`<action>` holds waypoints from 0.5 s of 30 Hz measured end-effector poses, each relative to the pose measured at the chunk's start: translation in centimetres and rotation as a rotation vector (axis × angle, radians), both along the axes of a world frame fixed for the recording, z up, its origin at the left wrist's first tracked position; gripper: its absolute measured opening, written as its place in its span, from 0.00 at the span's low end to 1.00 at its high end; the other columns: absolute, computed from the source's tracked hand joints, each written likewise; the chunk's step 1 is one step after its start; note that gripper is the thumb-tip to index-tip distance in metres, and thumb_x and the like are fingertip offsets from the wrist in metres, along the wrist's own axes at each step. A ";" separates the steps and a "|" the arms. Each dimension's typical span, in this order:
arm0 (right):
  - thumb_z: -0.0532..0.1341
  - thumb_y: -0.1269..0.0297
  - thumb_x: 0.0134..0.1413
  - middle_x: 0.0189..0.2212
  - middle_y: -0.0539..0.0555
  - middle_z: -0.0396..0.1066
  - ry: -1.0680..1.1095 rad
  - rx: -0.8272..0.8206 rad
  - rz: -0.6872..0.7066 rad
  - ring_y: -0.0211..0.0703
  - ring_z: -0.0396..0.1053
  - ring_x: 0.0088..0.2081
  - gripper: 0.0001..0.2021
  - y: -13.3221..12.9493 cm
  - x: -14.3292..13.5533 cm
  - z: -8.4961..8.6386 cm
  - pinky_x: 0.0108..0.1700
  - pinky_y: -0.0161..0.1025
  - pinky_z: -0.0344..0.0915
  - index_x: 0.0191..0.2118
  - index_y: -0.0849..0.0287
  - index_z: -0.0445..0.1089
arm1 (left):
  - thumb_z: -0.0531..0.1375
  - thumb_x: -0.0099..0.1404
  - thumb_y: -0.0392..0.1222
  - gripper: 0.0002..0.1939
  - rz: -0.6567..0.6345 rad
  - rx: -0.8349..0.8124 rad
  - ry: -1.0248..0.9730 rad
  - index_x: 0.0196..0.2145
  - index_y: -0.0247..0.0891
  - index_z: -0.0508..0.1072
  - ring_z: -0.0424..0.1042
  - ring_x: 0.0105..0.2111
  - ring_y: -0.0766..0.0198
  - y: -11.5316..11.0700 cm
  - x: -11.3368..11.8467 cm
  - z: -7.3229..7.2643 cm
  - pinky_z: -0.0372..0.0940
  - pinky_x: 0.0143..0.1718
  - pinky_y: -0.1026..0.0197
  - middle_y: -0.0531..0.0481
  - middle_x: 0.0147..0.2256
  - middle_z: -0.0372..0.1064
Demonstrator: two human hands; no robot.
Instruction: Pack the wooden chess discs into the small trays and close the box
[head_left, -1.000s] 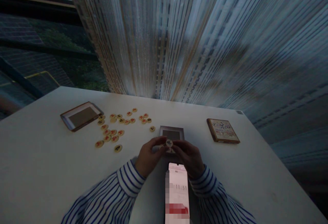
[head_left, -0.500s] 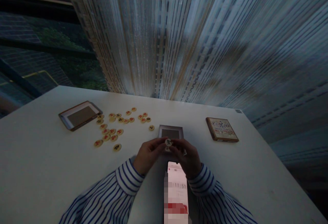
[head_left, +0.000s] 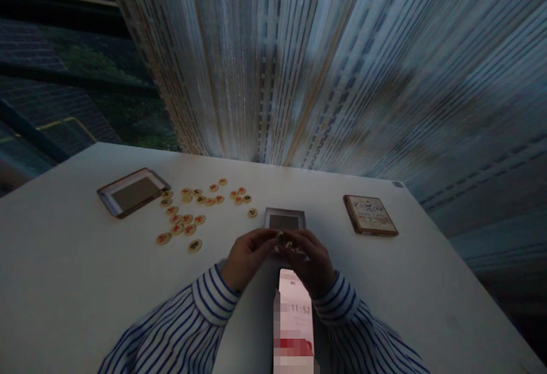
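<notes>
My left hand and my right hand meet over the near part of a small open box. Between their fingertips they pinch one round game piece, which is tilted and partly covered by the fingers. Below it, a few more pieces show inside the box's near end, partly hidden by my hands. Many round wooden pieces with red or black characters lie scattered to the left, among them a black-marked piece and a red-marked piece.
An open box lid or tray lies at the far left of the white table. At the right is a flat printed box. A lit phone lies between my forearms. A curtain hangs behind the table.
The held piece has turned between my fingertips; its marked face, plainly seen before, is now mostly out of sight. My hands have hardly moved.
</notes>
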State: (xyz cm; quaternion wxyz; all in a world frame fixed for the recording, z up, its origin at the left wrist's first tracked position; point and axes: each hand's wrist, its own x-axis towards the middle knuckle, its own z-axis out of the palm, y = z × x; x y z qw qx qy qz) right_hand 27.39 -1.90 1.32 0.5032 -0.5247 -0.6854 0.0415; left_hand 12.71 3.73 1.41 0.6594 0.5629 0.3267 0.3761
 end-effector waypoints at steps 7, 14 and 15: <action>0.60 0.69 0.50 0.34 0.57 0.69 -0.133 0.051 -0.023 0.42 0.69 0.33 0.13 0.0 0.4 -0.1 0.33 0.39 0.70 0.44 0.58 0.67 | 0.60 0.55 0.44 0.13 0.015 0.045 0.040 0.36 0.35 0.75 0.73 0.37 0.58 0.1 0.0 -0.1 0.67 0.42 0.56 0.44 0.35 0.75; 0.60 0.69 0.50 0.34 0.58 0.70 -0.222 0.057 -0.031 0.43 0.68 0.35 0.13 0.0 0.4 -0.1 0.35 0.42 0.69 0.44 0.59 0.66 | 0.59 0.55 0.44 0.13 0.042 0.109 0.102 0.36 0.35 0.75 0.73 0.36 0.59 0.0 -0.1 -0.4 0.67 0.40 0.56 0.44 0.35 0.75; 0.60 0.70 0.50 0.34 0.57 0.70 -0.223 0.057 -0.035 0.43 0.68 0.35 0.12 -0.1 0.4 0.0 0.34 0.42 0.68 0.43 0.59 0.66 | 0.59 0.55 0.44 0.13 0.045 0.127 0.118 0.36 0.35 0.75 0.73 0.36 0.59 0.1 -0.1 -0.4 0.67 0.40 0.56 0.44 0.35 0.75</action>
